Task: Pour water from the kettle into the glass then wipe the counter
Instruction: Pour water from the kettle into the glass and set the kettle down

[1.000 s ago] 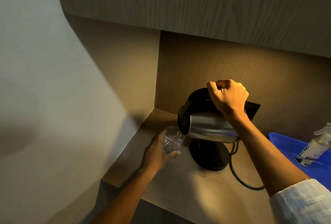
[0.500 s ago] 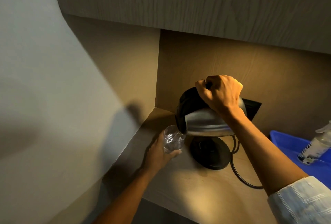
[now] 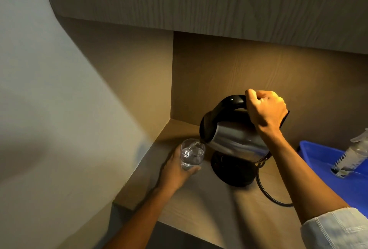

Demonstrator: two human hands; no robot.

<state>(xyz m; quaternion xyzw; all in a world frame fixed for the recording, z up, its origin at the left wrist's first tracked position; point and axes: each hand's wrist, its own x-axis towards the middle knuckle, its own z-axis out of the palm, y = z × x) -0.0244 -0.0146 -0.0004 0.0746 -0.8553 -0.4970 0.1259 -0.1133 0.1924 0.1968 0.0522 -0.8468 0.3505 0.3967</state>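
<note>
- Head view: the right hand [image 3: 265, 112] has its grip wrapped tight round the black handle at the top of the kettle [image 3: 235, 137], fingers curled fully over it, so the steel body hangs below and to the left of that grip, tilted spout-down.
- The left hand [image 3: 180, 166] has its grip closed round the lower wall of the glass [image 3: 192, 154]; the rim stands above the fingers, and the thumb side is hidden behind the glass.
- The spout sits just over the near-right edge of the rim, and a thin stream shows falling into the glass, which looks roughly half full of water.
- To do this pour well, my judgement is: hold the tilt shallow, keep the spout over the mouth of the glass, and watch the level so the kettle can be righted before the water nears the rim.
- The glass should stay upright in the left grip; whether it rests on the tabletop [image 3: 209, 207] or is lifted slightly I cannot tell.
- The kettle base [image 3: 232, 171] sits directly under the raised kettle, below the right grip, its cord [image 3: 266, 193] trailing right.
- Well right of that grip, a blue tray [image 3: 318, 155] holds a spray bottle [image 3: 352, 157]; no cloth for wiping is visible.
</note>
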